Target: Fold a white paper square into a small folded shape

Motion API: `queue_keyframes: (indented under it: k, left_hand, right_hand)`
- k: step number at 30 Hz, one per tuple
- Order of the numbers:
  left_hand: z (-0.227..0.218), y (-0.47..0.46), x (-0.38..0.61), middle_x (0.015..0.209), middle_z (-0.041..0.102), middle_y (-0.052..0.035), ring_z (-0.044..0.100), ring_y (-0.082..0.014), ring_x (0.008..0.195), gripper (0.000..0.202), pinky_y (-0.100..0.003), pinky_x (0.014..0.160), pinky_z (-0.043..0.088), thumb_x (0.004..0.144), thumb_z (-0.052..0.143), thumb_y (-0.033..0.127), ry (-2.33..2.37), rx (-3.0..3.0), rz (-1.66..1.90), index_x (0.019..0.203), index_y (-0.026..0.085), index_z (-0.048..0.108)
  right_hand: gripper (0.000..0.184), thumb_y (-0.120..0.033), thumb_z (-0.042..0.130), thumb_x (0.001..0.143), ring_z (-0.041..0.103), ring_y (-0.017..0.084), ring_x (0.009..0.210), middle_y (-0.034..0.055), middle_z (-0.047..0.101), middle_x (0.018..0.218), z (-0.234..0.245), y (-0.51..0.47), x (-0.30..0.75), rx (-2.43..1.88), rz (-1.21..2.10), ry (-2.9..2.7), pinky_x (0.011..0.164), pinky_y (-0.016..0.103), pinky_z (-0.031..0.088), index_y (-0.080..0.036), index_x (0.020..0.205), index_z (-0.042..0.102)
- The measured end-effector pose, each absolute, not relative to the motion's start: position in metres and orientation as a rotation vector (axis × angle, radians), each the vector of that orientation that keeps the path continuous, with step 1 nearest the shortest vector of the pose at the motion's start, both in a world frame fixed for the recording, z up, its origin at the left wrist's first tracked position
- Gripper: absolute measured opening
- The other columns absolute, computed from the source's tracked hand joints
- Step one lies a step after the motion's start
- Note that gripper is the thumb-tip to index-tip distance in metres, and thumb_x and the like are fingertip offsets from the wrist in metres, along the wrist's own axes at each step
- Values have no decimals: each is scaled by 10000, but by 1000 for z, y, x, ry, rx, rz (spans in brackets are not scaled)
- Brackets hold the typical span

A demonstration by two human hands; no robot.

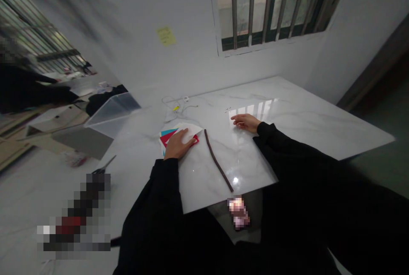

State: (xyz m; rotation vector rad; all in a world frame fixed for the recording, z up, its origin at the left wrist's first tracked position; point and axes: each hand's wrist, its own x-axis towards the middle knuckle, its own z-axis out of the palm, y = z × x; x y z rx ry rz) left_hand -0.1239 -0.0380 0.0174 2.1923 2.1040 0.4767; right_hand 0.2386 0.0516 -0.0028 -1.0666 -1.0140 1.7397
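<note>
My left hand rests on a small pile of coloured paper, its thumb and fingers apart. A white sheet lies on top of the pile, partly beneath the fingers. Red and blue sheets stick out at the sides. Over to the right, my right hand is at the tabletop with loosely bent fingers, and I see nothing in it. Between the hands a thin, slightly bent brown stick lies on the table, reaching towards the near edge. A few tiny pieces sit just beyond my right hand.
The marbled white table meets a wall with a barred window. A white cable lies behind the paper. Scissors and a clear plastic box are on the left. Another person is at the far left.
</note>
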Motion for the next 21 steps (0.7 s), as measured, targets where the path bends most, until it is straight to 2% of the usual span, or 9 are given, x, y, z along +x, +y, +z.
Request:
queue_keyframes:
  k: [3,8,11,14,16,18,21]
  left_hand:
    - [23,-37,-128,1630,548,-122,492,-305,1527,719,-431,1286,342,956,616,570,2090,2164,484,1545,159,579]
    - [33,-32,-132,1553,626,-127,553,-330,1473,665,-440,1259,379,951,618,592,2071,2199,446,1463,170,669]
    - [36,-32,-132,1485,679,-135,625,-363,1383,611,-469,1186,458,909,681,547,2075,2154,419,1399,184,724]
    - [44,-38,-128,1326,771,-118,700,-357,1248,493,-470,1088,528,904,681,480,2121,2120,498,1312,222,781]
    - [57,-43,-121,1172,817,-94,731,-339,1154,380,-464,1045,546,915,656,427,2202,2107,668,1204,248,825]
    - [77,-47,-107,1009,825,-68,751,-305,1019,314,-436,967,571,930,635,429,2166,2101,991,1083,252,845]
    - [103,-44,-74,878,789,-40,737,-234,830,381,-337,771,594,890,701,559,1742,1914,1507,979,207,817]
  right_hand:
    - [143,-104,630,960,629,96,652,65,696,821,0,54,246,-950,1801,-868,604,168,570,-139,1037,745]
    - [181,-96,570,995,613,88,653,47,664,831,-4,51,249,-773,1880,-650,598,148,564,-133,1108,707]
    - [192,-78,552,1003,611,81,656,45,656,829,-4,50,249,-762,1885,-645,598,133,560,-120,1114,703]
    - [189,-85,573,992,620,95,679,47,655,837,-3,49,248,-776,1883,-681,597,144,569,-130,1115,708]
    - [194,-83,586,976,625,104,694,48,656,844,-4,50,247,-788,1881,-707,600,158,573,-136,1115,711]
    - [197,-83,606,954,627,106,706,48,661,852,-5,51,247,-791,1882,-729,614,165,571,-138,1110,714]
    - [184,-132,671,929,627,105,719,44,677,861,-7,52,248,-775,1874,-790,647,176,565,-145,1103,728]
